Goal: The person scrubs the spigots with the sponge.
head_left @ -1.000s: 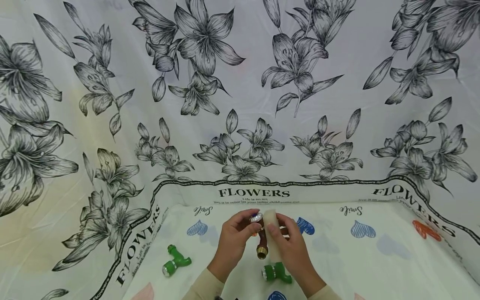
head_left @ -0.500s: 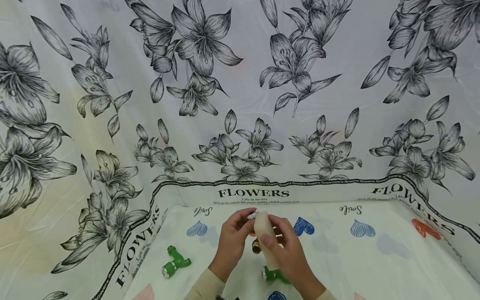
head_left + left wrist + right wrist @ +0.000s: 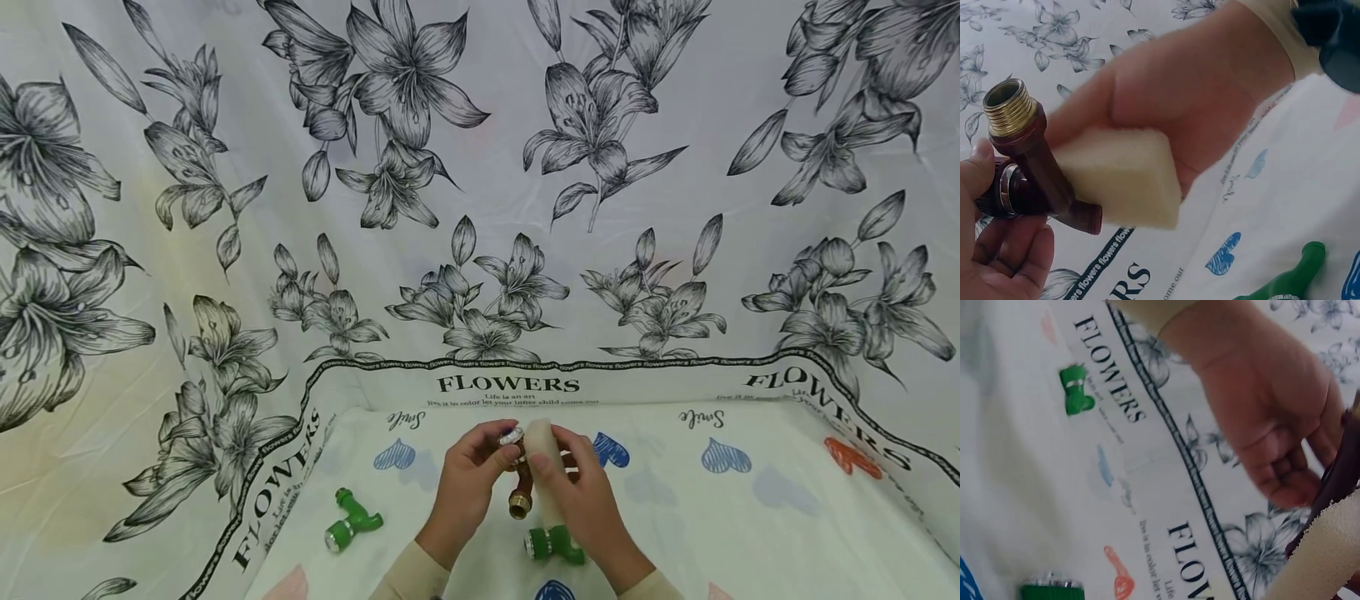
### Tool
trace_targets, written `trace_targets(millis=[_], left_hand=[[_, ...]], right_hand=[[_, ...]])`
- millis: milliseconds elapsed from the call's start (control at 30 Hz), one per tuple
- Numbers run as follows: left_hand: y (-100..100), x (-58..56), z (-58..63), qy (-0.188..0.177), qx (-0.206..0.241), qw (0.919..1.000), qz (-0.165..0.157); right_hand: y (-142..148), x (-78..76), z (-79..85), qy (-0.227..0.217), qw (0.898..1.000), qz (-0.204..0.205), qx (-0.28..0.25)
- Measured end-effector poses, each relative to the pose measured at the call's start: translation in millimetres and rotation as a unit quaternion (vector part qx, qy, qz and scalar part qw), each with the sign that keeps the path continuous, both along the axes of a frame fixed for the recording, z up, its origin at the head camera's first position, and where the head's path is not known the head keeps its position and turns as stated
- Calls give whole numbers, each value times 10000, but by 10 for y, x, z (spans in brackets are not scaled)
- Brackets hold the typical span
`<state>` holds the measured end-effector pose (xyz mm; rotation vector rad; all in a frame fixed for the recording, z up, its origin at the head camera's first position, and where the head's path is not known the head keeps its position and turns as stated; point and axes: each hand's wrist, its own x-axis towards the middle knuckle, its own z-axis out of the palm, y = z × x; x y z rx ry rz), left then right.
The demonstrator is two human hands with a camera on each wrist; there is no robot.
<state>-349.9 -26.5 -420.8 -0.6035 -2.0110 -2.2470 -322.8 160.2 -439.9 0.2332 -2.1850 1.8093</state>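
Floral-printed cloth hangs beyond the hands, and heart-printed white cloth lies beneath them; from my remote seat I take the head view first. Half a second ago the sponge covered most of the dark red tap; now it has swung aside toward the right hand, and I see the tap's body and brass threaded end again, between the hands; I judge that the sponge is being worked over the tap, with the rubbing unfinished. The left hand has its thumb and fingers curled about the tap's knob end; the right hand pinches the sponge, thumb on the near face; one green tap lies outward of the left hand, another just below the right.

On the left wrist view, I find the brass end pointing up and the left fingers bent at the knob; the sponge sits behind the tap, and I cannot tell whether they touch.

On the right wrist view, I get the left hand reaching the tap; the sponge overlaps it, and the right hand's grip is mostly out of sight.
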Motion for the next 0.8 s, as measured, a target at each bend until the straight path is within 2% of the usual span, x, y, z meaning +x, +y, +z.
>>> trace_targets(millis=[133, 233, 467, 600, 800], left_hand=[[15, 27, 11, 4, -74, 9998, -160], [21, 35, 10, 11, -98, 9998, -200], [21, -6, -19, 67, -241, 9994, 247], [13, -44, -39, 77, -370, 9980, 500], [-4, -60, -61, 32, -440, 9970, 635]], right_hand=[[48, -58, -90, -167, 9996, -209, 51], [50, -62, -123, -276, 9994, -202, -49], [-22, 15, -64, -317, 9993, 14, -197], [-81, 82, -9, -97, 9988, 250, -400], [-115, 158, 37, 283, 9968, 609, -438]])
